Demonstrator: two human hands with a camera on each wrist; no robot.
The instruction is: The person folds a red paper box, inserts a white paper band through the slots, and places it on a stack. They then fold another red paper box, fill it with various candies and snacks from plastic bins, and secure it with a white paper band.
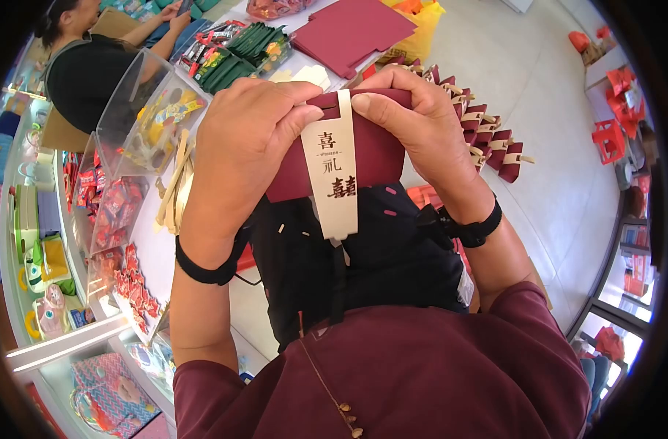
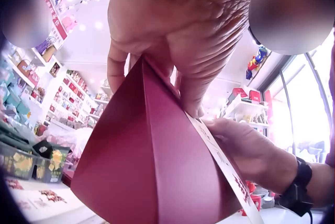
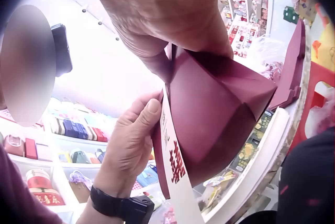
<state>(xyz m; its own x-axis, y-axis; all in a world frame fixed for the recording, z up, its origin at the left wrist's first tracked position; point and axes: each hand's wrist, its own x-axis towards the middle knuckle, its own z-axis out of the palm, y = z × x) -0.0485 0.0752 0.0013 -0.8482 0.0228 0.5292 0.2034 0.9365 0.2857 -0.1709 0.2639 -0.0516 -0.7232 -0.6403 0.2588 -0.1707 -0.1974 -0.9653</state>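
Observation:
A dark red folded box (image 1: 381, 150) is held up between both hands in the head view, its top edge pinched. Down its front hangs a cream paper strip (image 1: 334, 197) with printed characters, its upper end over the box's top edge. The left hand (image 1: 246, 139) grips the top edge left of the strip, thumb in front. On the strip's other side the right hand (image 1: 429, 132) pinches the same edge, thumb beside the strip. Both wrist views show the box (image 2: 125, 145), (image 3: 204, 108) with slanting sides that meet at the top; fingertips behind it are partly hidden.
Flat dark red sheets (image 1: 352, 33) lie at the table's far end beside green packets (image 1: 250, 51). Clear bins of sweets (image 1: 118, 212) and cream strips (image 1: 174, 183) are on the left. Several finished-looking red boxes (image 1: 488, 135) stand at right. A seated person (image 1: 92, 73) is at upper left.

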